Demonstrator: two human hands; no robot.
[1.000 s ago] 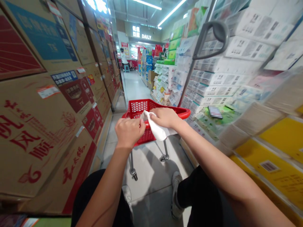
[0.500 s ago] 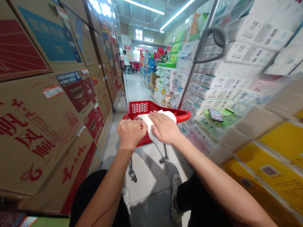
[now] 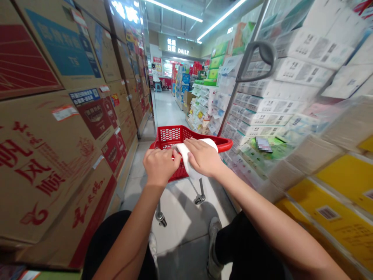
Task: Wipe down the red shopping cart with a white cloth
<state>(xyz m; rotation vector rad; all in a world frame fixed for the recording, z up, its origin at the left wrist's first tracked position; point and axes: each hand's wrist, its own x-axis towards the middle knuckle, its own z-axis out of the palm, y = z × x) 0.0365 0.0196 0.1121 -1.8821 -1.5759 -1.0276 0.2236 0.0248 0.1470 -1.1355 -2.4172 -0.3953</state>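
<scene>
A white cloth [image 3: 185, 157] lies over the near rim of a red basket [image 3: 171, 134] on wheels, one end hanging down the basket's near wall. The left hand [image 3: 159, 165] is curled closed, pinching the cloth's left end at the rim. The right hand [image 3: 204, 157] lies spread and palm down on the cloth, pressing it against the rim. The basket stands on a pale floor [image 3: 180, 206] in a shop aisle. Left of the basket rise stacked cardboard boxes [image 3: 43, 155]; right of it are shelves of white paper packs [image 3: 262, 105], with yellow boxes [image 3: 344, 182] lower down. A shoe [image 3: 214, 229] shows just behind the basket.
</scene>
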